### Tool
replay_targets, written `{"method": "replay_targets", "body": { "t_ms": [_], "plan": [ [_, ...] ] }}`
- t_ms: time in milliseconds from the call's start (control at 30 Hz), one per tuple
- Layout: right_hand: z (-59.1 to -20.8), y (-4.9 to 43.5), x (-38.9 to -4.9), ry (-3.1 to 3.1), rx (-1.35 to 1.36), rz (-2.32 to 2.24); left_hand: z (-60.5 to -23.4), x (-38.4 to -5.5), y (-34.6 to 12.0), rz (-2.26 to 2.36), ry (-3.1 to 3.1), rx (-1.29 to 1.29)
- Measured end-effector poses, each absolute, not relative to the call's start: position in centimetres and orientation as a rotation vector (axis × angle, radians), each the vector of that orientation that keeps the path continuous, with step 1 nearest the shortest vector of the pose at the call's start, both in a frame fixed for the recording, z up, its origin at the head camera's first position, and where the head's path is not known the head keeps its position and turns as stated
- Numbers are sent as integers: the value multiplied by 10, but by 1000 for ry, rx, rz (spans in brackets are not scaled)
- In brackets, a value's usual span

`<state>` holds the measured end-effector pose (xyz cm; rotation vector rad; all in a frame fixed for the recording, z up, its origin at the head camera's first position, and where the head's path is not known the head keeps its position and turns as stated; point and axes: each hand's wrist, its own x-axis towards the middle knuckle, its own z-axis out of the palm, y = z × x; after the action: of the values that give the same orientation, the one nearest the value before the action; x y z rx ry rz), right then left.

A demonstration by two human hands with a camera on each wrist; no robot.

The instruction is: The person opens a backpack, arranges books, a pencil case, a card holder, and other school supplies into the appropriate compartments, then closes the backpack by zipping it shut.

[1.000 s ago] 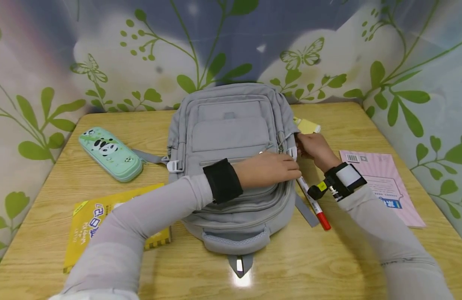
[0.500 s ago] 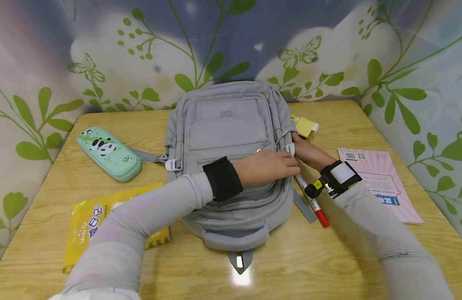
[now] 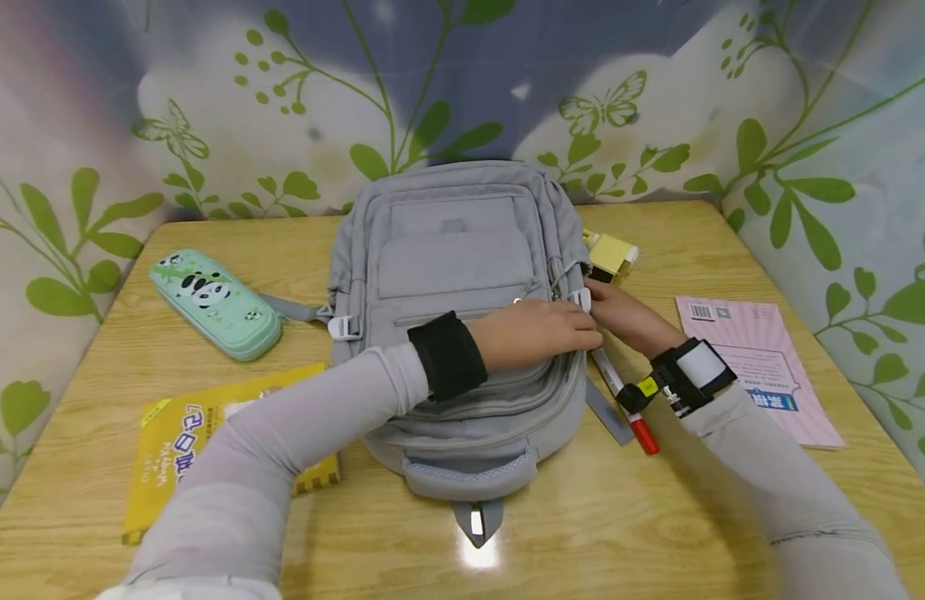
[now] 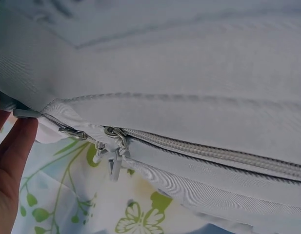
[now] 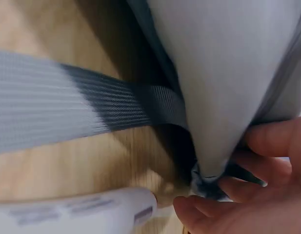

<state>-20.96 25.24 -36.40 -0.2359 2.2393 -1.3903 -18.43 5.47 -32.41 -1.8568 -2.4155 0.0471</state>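
A grey backpack (image 3: 455, 267) lies flat in the head view, its top handle towards me. My left hand (image 3: 537, 335) reaches across it and holds the right side edge by the white buckle (image 3: 580, 300). In the left wrist view, that hand's fingers (image 4: 17, 151) pinch grey fabric beside the zipper pulls (image 4: 113, 139). My right hand (image 3: 631, 315) is at the same side from outside. The right wrist view shows its fingers (image 5: 267, 165) curled at the fabric edge of the bag's side; part of them is hidden behind the fabric.
A red-capped white marker (image 3: 629, 408) and a grey strap (image 3: 608, 412) lie right of the bag. Beyond are a yellow box (image 3: 614, 252) and a pink booklet (image 3: 758, 367). Left are a green panda pencil case (image 3: 215, 302) and a yellow book (image 3: 162, 467).
My right hand has shifted slightly towards me along the bag's side, exposing more of the yellow box. The left hand stays at the bag's edge.
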Motion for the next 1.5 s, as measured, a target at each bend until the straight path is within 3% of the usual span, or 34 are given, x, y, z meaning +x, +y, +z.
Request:
{"method": "replay_targets", "body": {
  "t_ms": [367, 633, 867, 1200, 1333, 1500],
  "plan": [
    [-358, 252, -170, 2220, -294, -1364, -330, -189, 45, -75, -2465, -1802],
    [-360, 241, -167, 2210, -239, -1397, -326, -182, 29, -131, -2657, -1714],
    [-369, 224, -173, 2390, -157, -1286, -316, -168, -46, -222, -2677, -1466],
    [-361, 221, -180, 2504, -211, -1088, -334, -161, -189, -506, -2970, -715],
    [-340, 224, -178, 2792, -291, -779, -341, -150, -213, -587, -3085, -545],
    [-313, 214, -177, 2983, -380, -687, -351, -146, -212, -602, -3179, -594]
  ]
}}
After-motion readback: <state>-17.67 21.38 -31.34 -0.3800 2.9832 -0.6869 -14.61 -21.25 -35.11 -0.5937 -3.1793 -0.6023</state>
